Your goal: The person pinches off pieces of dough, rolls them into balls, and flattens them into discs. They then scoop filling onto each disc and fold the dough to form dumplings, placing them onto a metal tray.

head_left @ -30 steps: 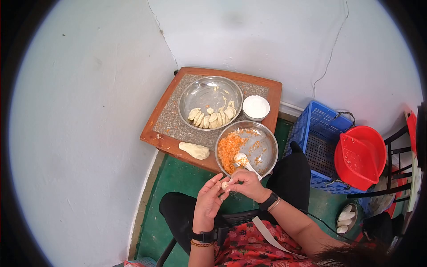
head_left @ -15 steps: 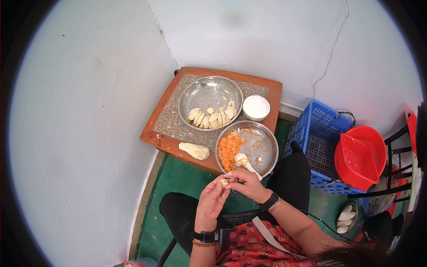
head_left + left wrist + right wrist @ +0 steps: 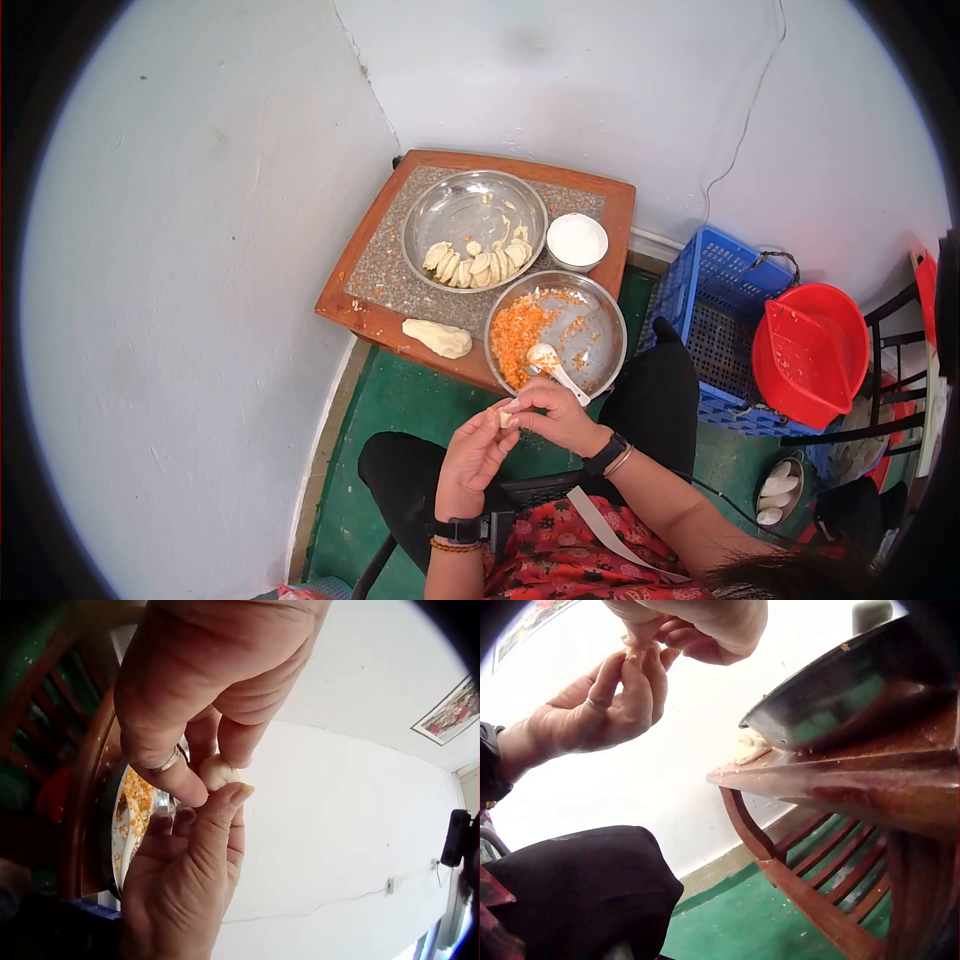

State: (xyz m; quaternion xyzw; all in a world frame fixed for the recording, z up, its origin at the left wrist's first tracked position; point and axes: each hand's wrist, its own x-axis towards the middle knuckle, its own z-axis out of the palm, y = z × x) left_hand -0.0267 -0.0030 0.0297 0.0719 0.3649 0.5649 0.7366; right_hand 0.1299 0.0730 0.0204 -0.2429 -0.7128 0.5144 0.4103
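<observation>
A small pale ball of dough (image 3: pixel 218 772) is pinched between the fingertips of both hands, close in front of the table's near edge. My left hand (image 3: pixel 474 452), with a ring on one finger, holds it from the left. From the right, the thumb and fingers of my right hand (image 3: pixel 562 418) press on it. Just beyond the hands stands a steel bowl (image 3: pixel 612 350) of chopped orange and white filling (image 3: pixel 520 335), with a white spoon (image 3: pixel 566 378) in it. A long lump of dough (image 3: pixel 437 338) lies on the table edge to the left.
On the wooden table (image 3: pixel 352 322), a large steel plate (image 3: pixel 440 205) holds a row of folded dumplings (image 3: pixel 482 268). Beside it is a bowl of white powder (image 3: pixel 576 240). A blue crate (image 3: pixel 680 280) and a red basin (image 3: pixel 812 350) stand on the right.
The fingers of both hands shift around the dough piece, and its shape and angle alter slightly. The left hand has come slightly closer to the right. Everything on the table stays put.
</observation>
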